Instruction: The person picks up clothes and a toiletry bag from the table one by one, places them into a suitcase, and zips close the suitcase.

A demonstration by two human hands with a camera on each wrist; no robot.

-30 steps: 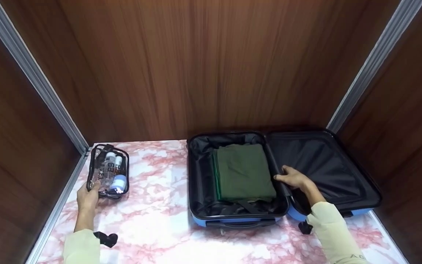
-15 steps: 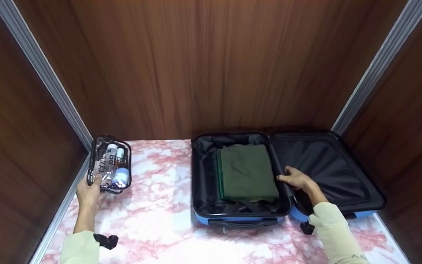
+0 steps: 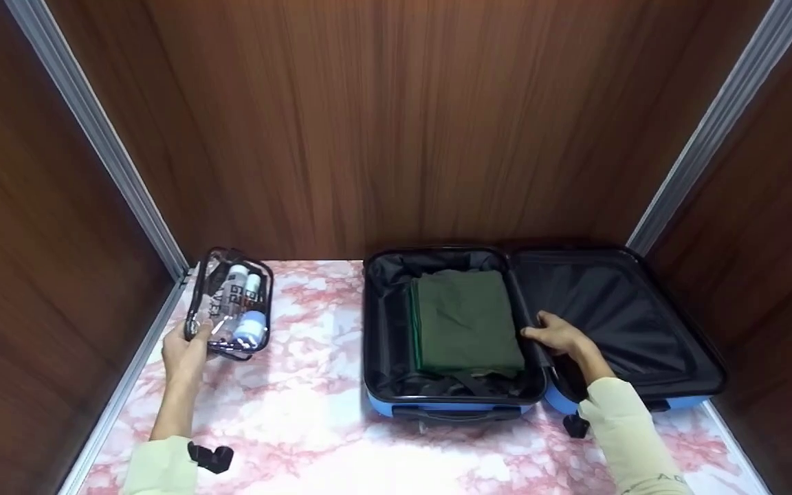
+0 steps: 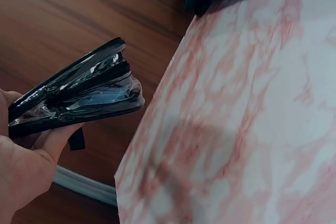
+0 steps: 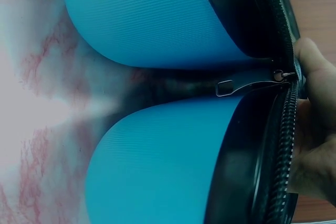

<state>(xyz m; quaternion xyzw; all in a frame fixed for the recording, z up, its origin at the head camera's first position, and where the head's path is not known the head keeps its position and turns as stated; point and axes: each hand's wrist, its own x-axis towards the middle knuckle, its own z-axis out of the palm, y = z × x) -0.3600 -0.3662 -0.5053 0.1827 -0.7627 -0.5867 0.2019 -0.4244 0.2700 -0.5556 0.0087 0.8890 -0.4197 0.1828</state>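
Note:
My left hand grips the near left corner of a clear, black-edged toiletry bag, thumb on top. Two white-capped bottles and a blue-and-white container show through its plastic. In the left wrist view the bag appears edge-on, beside the table's edge. A blue suitcase with black lining lies spread flat to the right. My right hand holds the inner edge where its two halves meet. The right wrist view shows that hand behind the zipped rim, with a zipper pull hanging between the blue shells; some fingers are hidden.
Folded dark green clothes fill much of the suitcase's left half, over a brighter green layer. The other half has a black fabric panel. A pink-and-white marbled table lies beneath, with wooden panels behind and at both sides.
My left hand has lifted the toiletry bag slightly and brought it a little to the right. The right hand stays at the suitcase's inner edge. The head view has shifted slightly.

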